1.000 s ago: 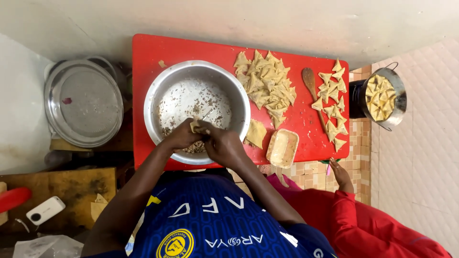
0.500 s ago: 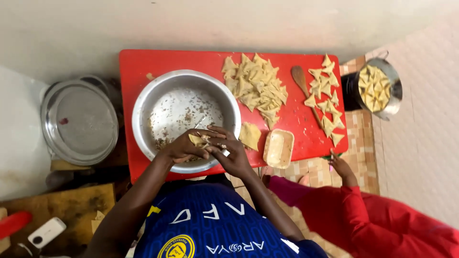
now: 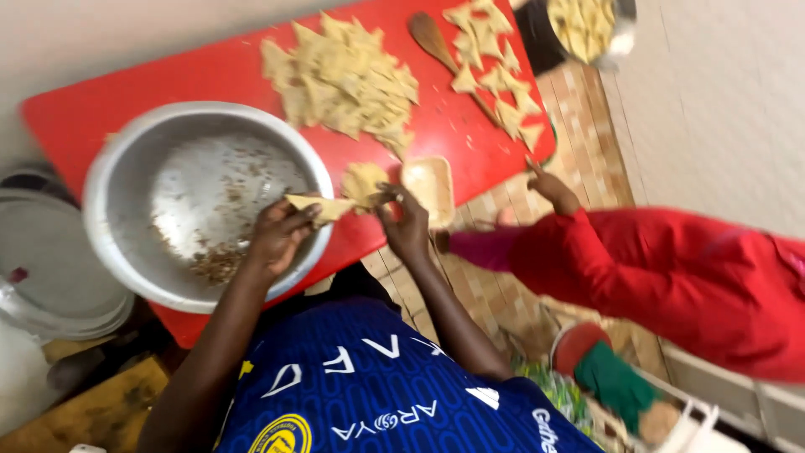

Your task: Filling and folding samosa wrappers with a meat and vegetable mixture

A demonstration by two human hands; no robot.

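Both hands are pinching one pastry sheet (image 3: 323, 206) over the near right rim of the metal bowl (image 3: 205, 205): left hand (image 3: 277, 239), right hand (image 3: 407, 225), on the red table (image 3: 126, 105).

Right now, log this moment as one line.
left hand: holds folded pastry | right hand: pinches its other end | below: metal bowl rim, red table

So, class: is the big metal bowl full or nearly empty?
Nearly empty: the bowl shows bare metal with only a little brown filling near its rim.
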